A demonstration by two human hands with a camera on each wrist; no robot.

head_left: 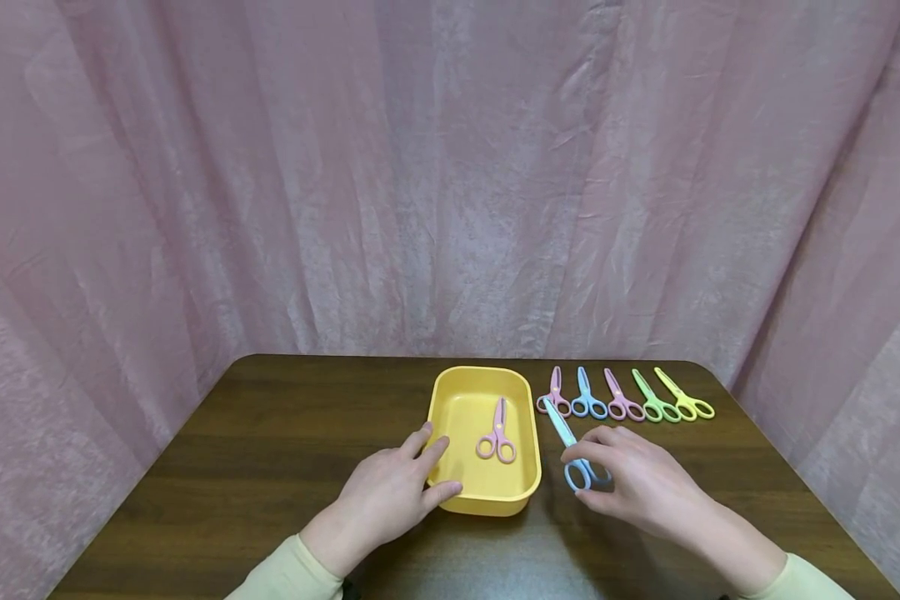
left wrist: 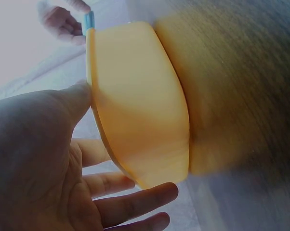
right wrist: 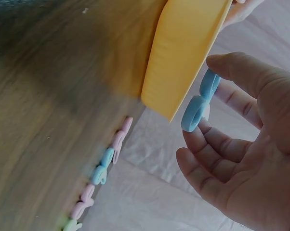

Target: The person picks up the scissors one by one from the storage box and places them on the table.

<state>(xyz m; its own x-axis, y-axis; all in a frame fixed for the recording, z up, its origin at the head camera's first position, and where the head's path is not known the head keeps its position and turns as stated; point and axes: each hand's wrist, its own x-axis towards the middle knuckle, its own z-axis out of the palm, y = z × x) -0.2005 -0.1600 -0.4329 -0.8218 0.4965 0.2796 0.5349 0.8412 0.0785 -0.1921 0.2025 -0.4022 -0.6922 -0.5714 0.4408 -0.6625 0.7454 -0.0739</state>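
My right hand [head_left: 633, 475] pinches a pair of blue scissors [head_left: 561, 423] by the handle loops, between thumb and fingers. Its blades point away, up and to the left, above the table just right of the yellow tray [head_left: 487, 506]. In the right wrist view the blue loops [right wrist: 195, 111] show between the fingertips. At the tray's near left corner my left hand [head_left: 390, 492] rests with fingers spread and fairly straight, touching the rim. Inside the tray lies a pair of pink scissors [head_left: 498, 433], blades pointing away.
Along the table's back right lies a row of children's scissors: pink [head_left: 555, 393], blue [head_left: 587, 398], pink [head_left: 622, 400], green [head_left: 654, 402] and yellow [head_left: 686, 398]. The held blades overlap the nearest pink pair in view. A pink curtain [head_left: 420, 183] hangs behind the dark wooden table [head_left: 292, 442].
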